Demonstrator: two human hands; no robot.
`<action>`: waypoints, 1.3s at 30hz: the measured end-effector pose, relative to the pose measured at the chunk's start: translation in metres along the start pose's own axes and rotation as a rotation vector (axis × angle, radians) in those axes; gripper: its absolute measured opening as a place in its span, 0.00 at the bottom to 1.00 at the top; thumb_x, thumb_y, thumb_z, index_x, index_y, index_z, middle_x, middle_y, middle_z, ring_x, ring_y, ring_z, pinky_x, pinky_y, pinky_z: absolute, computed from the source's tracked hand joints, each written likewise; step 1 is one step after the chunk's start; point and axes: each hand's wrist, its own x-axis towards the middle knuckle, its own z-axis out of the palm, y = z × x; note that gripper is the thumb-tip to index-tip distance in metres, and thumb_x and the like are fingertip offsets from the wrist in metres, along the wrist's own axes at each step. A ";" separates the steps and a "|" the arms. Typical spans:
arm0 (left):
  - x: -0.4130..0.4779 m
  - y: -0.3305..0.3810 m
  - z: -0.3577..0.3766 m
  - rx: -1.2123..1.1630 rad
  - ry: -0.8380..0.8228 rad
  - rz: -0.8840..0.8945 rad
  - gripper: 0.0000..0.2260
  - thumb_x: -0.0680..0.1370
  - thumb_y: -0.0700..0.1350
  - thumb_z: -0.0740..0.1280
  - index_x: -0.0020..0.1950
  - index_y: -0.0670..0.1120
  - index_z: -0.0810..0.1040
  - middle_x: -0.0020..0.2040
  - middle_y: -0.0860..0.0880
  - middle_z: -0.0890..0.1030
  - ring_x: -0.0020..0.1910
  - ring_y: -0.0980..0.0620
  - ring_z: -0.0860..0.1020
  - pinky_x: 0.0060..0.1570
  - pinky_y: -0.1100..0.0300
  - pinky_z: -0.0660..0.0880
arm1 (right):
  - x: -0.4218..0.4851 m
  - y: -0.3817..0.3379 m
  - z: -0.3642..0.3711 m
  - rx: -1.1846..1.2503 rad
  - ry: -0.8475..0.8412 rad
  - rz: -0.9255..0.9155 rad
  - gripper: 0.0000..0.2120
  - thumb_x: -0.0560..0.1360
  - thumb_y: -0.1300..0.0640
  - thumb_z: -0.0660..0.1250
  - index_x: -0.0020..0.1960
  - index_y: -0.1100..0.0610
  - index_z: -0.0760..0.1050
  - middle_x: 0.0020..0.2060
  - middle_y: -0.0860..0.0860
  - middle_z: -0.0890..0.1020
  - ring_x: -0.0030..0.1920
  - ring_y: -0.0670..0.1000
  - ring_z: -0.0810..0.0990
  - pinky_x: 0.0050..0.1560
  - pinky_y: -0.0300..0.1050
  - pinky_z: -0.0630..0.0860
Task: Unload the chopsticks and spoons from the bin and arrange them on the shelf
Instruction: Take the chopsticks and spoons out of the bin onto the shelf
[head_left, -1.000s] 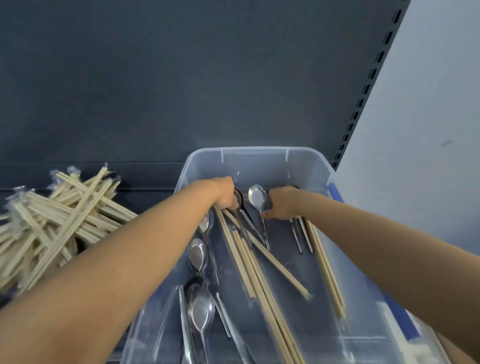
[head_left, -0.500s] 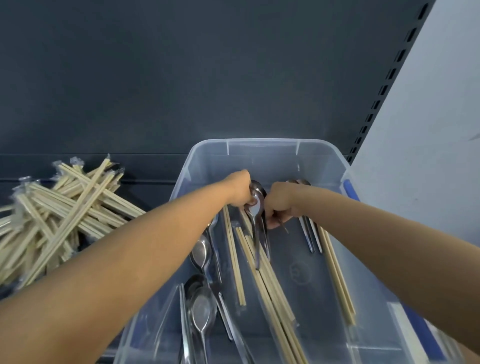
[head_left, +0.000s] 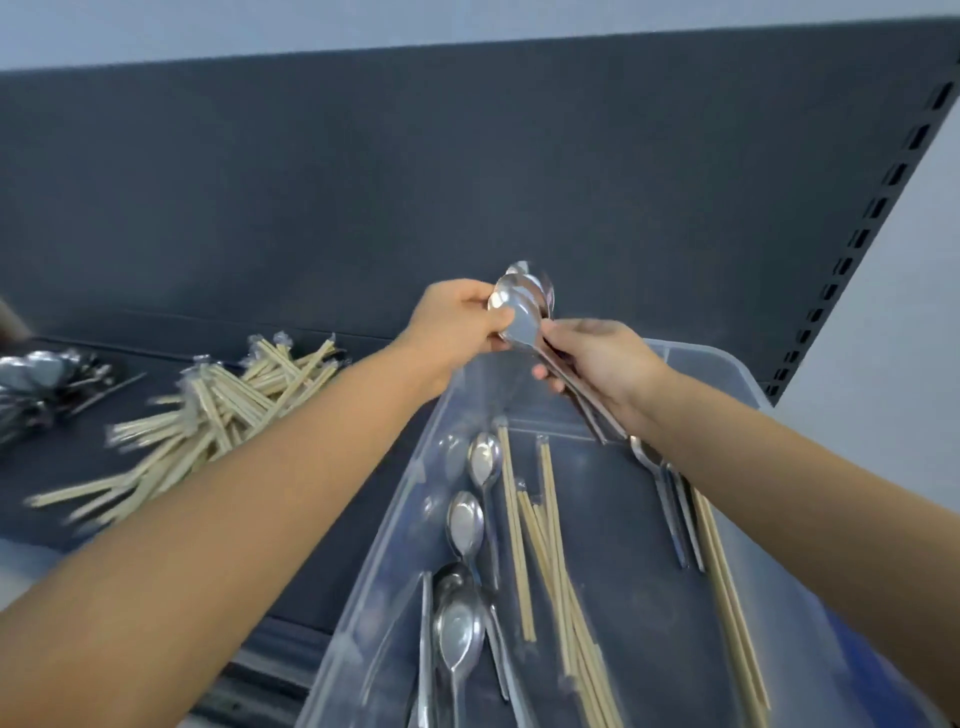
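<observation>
Both hands hold a bunch of steel spoons (head_left: 522, 306) raised above the far end of the clear plastic bin (head_left: 727, 374). My left hand (head_left: 457, 325) pinches the bowls of the spoons. My right hand (head_left: 597, 358) grips their handles. Inside the bin lie more spoons (head_left: 465, 525) on the left, loose wooden chopsticks (head_left: 550, 551) in the middle, and further spoons and chopsticks (head_left: 696, 525) along the right wall. On the dark shelf (head_left: 78, 462) to the left sit a pile of wrapped chopsticks (head_left: 223, 415) and a heap of spoons (head_left: 36, 379).
The dark back panel (head_left: 467, 182) of the shelving rises behind the bin. A perforated upright (head_left: 862, 228) runs along the right, with a pale wall beyond it. A blue object (head_left: 852, 654) lies under the bin's right side.
Both hands have risen out of the bin with a bunch of spoons gathered between them. The view has tilted up and left, bringing the shelf's spoon heap into sight.
</observation>
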 end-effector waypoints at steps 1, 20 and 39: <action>-0.008 0.005 -0.015 -0.016 0.033 0.013 0.05 0.77 0.32 0.65 0.50 0.38 0.79 0.45 0.42 0.82 0.42 0.49 0.81 0.45 0.60 0.81 | -0.004 -0.006 0.014 -0.005 -0.022 -0.030 0.08 0.81 0.61 0.60 0.48 0.64 0.75 0.33 0.56 0.76 0.21 0.43 0.75 0.24 0.33 0.72; -0.123 -0.082 -0.454 0.042 0.361 -0.135 0.06 0.74 0.36 0.72 0.38 0.39 0.79 0.31 0.46 0.80 0.29 0.54 0.79 0.31 0.65 0.78 | 0.005 0.040 0.415 -0.299 -0.073 -0.029 0.06 0.69 0.72 0.72 0.40 0.66 0.76 0.35 0.63 0.79 0.35 0.63 0.82 0.41 0.58 0.82; 0.063 -0.197 -0.660 0.426 0.231 -0.291 0.08 0.69 0.39 0.77 0.38 0.44 0.78 0.35 0.47 0.77 0.26 0.54 0.75 0.28 0.62 0.77 | 0.191 0.120 0.608 -0.473 -0.096 0.105 0.10 0.70 0.69 0.72 0.46 0.60 0.74 0.32 0.52 0.76 0.25 0.51 0.76 0.24 0.43 0.78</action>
